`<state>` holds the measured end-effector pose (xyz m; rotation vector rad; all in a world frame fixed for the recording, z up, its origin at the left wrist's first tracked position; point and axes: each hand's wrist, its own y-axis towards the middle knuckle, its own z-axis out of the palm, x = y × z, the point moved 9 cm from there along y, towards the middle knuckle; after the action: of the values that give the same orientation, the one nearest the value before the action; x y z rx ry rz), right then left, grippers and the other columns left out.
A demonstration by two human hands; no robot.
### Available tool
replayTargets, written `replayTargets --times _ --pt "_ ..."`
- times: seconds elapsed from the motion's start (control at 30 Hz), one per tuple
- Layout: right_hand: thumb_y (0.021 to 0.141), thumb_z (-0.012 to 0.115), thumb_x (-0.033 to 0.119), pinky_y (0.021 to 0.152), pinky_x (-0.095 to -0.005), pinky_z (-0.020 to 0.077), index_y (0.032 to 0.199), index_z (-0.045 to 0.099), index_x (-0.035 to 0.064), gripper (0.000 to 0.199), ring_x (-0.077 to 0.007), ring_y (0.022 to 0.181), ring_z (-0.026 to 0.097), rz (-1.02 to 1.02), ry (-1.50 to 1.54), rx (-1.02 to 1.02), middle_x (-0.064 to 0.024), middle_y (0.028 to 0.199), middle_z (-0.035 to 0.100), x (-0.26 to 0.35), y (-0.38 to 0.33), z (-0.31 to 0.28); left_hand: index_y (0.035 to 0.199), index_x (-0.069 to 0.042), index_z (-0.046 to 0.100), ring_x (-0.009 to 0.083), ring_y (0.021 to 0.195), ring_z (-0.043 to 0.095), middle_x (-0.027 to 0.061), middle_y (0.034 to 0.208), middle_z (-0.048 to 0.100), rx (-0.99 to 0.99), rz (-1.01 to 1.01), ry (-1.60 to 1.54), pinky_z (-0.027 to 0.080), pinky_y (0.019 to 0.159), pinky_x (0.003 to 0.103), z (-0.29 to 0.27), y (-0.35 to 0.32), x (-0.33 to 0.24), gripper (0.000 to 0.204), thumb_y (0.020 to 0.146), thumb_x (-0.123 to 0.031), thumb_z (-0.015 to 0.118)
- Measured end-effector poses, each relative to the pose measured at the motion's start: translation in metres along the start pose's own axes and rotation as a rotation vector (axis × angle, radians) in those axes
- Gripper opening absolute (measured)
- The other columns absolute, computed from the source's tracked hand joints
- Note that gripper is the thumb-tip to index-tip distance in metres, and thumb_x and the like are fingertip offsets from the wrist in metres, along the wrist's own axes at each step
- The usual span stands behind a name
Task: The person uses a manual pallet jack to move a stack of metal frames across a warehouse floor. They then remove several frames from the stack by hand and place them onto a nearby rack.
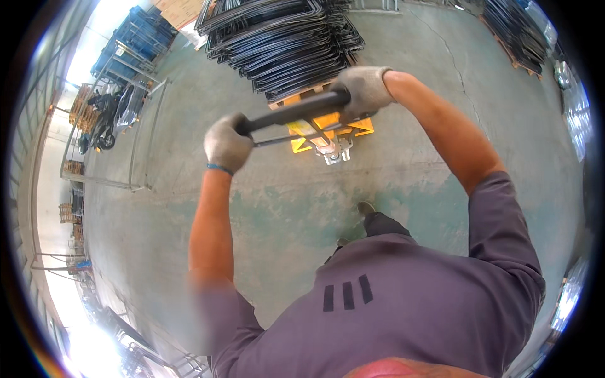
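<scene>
My left hand (pixel 227 143), in a pale knitted work glove, is closed around the left end of a black pallet truck handle (pixel 290 112). On its right end my right hand (pixel 363 93), gloved the same way, is closed too. The handle is held tilted, right end farther away, in front of my chest. Beyond and below it stands the yellow pallet truck (pixel 362 128), partly covered by the handle. Its forks are hidden under a wooden pallet (pixel 291 99), which bears a tall stack of black metal tube frames (pixel 287 47).
Another pallet of black frames (pixel 517 34) stands far right, near clear-wrapped goods (pixel 572 107). At left are a grey metal frame rack (pixel 104 183), a parked motorbike (pixel 103 126) and blue crates (pixel 133 41). My shoe (pixel 365 207) is on the green-grey floor.
</scene>
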<state>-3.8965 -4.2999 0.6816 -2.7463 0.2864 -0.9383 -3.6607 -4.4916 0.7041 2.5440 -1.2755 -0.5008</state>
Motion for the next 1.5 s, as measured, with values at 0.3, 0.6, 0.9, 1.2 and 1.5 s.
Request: replayTargets --times 0.3,0.6,0.9,1.2,1.5 --pt "0.086 0.080 0.037 0.093 -0.0478 0.0630 0.117 0.083 0.0199 0.036 -0.0364 0.109 0.079 0.121 -0.269 0.443 -0.0142 0.113 0.083 -0.005 -0.121 0.197 0.098 -0.015 0.080 0.0393 0.101 0.078 0.0152 0.100 0.080 1.107 0.203 0.095 0.063 0.086 0.052 0.083 -0.214 -0.066 0.016 0.084 -0.021 0.075" --pt "0.082 0.077 0.023 0.100 -0.0475 0.0610 0.129 0.077 0.0154 0.047 -0.0352 0.119 0.076 0.097 -0.085 0.219 -0.0131 0.121 0.080 -0.018 -0.165 0.291 0.108 -0.013 0.081 0.0369 0.106 0.079 0.0136 0.111 0.078 1.197 0.259 0.022 0.063 0.090 0.050 0.116 -0.322 -0.082 0.022 0.095 -0.029 0.073" --pt "0.089 0.077 0.022 0.099 -0.0519 0.0606 0.135 0.072 0.0048 0.049 -0.0417 0.116 0.077 0.081 -0.090 0.042 -0.0232 0.120 0.080 -0.042 -0.138 0.346 0.098 -0.013 0.084 0.0389 0.103 0.078 0.0153 0.105 0.079 0.781 0.047 0.151 0.062 0.089 0.051 0.164 -0.347 -0.044 0.018 0.087 -0.019 0.072" --pt "0.083 0.081 0.016 0.100 -0.0492 0.0613 0.135 0.070 0.0022 0.055 -0.0426 0.121 0.077 0.172 -0.165 0.209 -0.0242 0.126 0.079 -0.073 -0.148 0.335 0.094 -0.014 0.082 0.0386 0.100 0.078 0.0153 0.101 0.078 0.727 0.020 0.125 0.062 0.082 0.053 0.181 -0.355 -0.089 0.016 0.090 -0.027 0.074" --pt "0.096 0.070 0.008 0.108 -0.0528 0.0598 0.147 0.064 0.0012 0.052 -0.0430 0.134 0.070 -0.055 -0.120 0.004 -0.0239 0.154 0.064 -0.107 -0.115 0.361 0.097 -0.017 0.085 0.0372 0.101 0.081 0.0140 0.104 0.080 0.744 0.056 0.175 0.064 0.085 0.051 0.248 -0.356 -0.060 0.020 0.097 -0.029 0.069"
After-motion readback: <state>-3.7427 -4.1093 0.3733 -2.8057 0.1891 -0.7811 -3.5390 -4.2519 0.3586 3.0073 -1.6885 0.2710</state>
